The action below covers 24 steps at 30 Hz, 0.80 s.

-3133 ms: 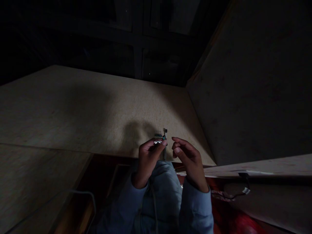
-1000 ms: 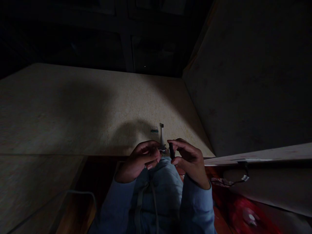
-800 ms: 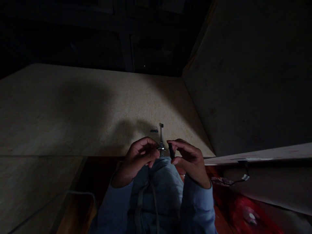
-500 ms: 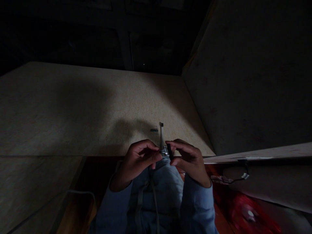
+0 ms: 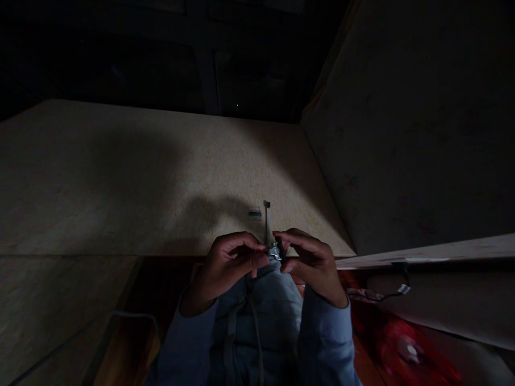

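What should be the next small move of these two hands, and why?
Probably the left hand should gently align the shiny piece with the dark bar: the two appear to meet, and the right hand pinches the bar between thumb and finger.

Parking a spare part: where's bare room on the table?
Dim, but widest: table left of the teal piece, up to its far edge. Narrower: between strip and panel. Crowded: the front edge around left hand, right hand, silver piece and black piece.
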Tool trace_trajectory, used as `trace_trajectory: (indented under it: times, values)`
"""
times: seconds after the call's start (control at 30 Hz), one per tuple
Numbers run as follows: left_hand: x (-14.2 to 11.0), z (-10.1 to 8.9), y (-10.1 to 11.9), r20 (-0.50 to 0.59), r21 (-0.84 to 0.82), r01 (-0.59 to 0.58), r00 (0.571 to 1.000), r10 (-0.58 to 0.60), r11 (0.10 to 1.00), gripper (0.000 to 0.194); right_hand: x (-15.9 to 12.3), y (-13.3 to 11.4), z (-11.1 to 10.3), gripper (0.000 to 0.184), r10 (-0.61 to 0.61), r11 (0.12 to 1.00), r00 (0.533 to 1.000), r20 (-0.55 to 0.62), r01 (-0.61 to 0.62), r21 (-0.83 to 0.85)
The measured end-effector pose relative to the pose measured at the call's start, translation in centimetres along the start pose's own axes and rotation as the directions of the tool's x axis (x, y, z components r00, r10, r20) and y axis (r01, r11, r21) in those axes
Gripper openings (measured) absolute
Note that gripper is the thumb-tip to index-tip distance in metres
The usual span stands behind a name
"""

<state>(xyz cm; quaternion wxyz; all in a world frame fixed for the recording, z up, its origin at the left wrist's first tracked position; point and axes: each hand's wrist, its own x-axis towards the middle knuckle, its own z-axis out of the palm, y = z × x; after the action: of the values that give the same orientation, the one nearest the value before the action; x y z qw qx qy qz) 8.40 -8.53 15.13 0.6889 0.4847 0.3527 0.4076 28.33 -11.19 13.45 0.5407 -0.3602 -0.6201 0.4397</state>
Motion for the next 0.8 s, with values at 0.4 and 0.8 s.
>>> trace_trajectory:
  times: [0.4,0.8]
  values:
    - [-0.08,-0.01,0.32,0.000,0.120,-0.042,0.999,0.043,0.992,0.027,0.10,-0.04,0.07,0.047,-0.021,1.000,1.000,-0.001,0.021,-0.015]
    - [-0.02,-0.19,0.10,-0.004,0.150,-0.050,0.999,0.051,0.987,0.020,0.20,0.08,0.11,0.044,-0.024,0.999,1.000,0.003,0.025,-0.034]
